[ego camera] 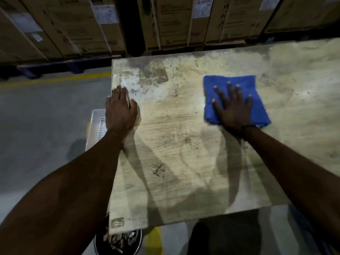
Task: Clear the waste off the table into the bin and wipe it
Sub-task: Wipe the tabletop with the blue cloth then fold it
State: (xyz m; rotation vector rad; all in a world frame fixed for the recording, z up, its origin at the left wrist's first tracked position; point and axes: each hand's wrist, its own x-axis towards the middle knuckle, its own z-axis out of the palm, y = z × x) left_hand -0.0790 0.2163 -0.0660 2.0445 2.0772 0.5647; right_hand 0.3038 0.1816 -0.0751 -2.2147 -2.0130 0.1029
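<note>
Head view: your right hand (232, 107) presses flat on the soft folded blue cloth (237, 100) mid-table, your left hand (120, 109) spread flat at the worn pale wooden table's (174, 162) left edge; keep the palm centred so the cloth won't bunch.

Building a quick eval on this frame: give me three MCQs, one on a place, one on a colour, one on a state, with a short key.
1. Where is the bin?
A. on the table
B. on the floor below the table's near left corner
C. on the boxes behind

2. What colour is the cloth?
A. blue
B. red
C. white

3. How does the right hand meet the cloth?
A. bunches it in a fist
B. hovers clear of it
C. lies flat on it, fingers spread

Key: B, its rim, with scraps inside, shows under the table edge; A, the folded cloth is plainly blue; C, the straight fingers press it to the tabletop while the left hand rests at the table's left edge.
</note>
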